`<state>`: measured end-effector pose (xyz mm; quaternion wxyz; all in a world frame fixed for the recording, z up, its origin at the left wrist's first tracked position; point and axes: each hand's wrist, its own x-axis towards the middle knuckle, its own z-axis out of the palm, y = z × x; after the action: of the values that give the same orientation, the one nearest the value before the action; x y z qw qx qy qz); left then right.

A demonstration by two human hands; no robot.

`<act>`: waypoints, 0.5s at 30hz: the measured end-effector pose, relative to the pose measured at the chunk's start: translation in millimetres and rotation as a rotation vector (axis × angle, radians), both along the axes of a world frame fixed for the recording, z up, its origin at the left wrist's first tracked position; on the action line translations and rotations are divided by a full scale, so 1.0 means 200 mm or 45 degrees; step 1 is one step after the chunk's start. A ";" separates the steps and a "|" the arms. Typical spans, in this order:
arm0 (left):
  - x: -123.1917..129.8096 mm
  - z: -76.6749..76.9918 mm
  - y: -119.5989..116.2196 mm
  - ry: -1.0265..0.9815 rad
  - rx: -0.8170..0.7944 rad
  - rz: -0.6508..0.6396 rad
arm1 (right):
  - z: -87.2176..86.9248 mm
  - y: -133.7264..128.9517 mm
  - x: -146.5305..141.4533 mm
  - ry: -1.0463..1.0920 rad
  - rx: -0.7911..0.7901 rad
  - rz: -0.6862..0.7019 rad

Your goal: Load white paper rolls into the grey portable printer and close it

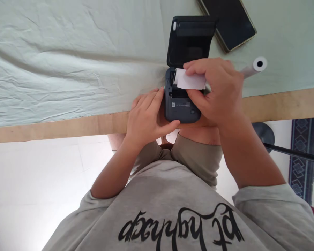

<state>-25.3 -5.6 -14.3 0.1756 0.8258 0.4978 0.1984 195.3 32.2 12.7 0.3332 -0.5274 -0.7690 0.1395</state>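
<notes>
A small dark portable label printer (183,109) rests at the front edge of the table with its lid (191,42) swung up and back. My right hand (219,87) grips a white paper roll (191,79) between thumb and fingers, right over the printer's paper bay. Whether the roll touches the bay floor is hidden. My left hand (146,115) lies along the printer's left side, fingers stretched out and thumb near its front corner. Another white paper roll (255,67) with a dark core hole lies on the cloth just beyond my right hand, partly hidden by it.
A dark phone (230,22) lies behind the printer, to the right of its lid. Pale green cloth (81,62) covers the table, with a bare wooden strip (282,104) along the front. Below the edge, a black pole and round base (264,134) stand at right.
</notes>
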 end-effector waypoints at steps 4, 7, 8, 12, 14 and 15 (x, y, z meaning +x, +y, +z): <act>0.00 0.00 0.00 0.003 0.017 -0.010 | 0.00 0.02 0.00 0.068 -0.039 -0.027; -0.01 0.00 0.00 0.003 0.042 -0.021 | 0.01 0.00 0.01 0.096 0.009 0.003; -0.01 0.00 0.00 0.000 0.042 -0.024 | 0.01 -0.02 0.00 0.119 0.051 0.026; 0.00 0.00 0.01 -0.004 0.006 -0.021 | -0.02 -0.12 -0.02 0.187 0.275 0.083; 0.00 0.00 0.01 -0.009 -0.008 0.001 | -0.06 -0.18 -0.04 0.185 0.378 0.061; 0.00 0.01 0.01 -0.017 -0.011 0.015 | -0.08 -0.20 -0.04 0.180 0.429 0.029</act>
<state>-26.3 -4.0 -13.0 0.1811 0.8208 0.5024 0.2028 186.6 -7.8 -3.2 0.4685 -0.4441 -0.7622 0.0493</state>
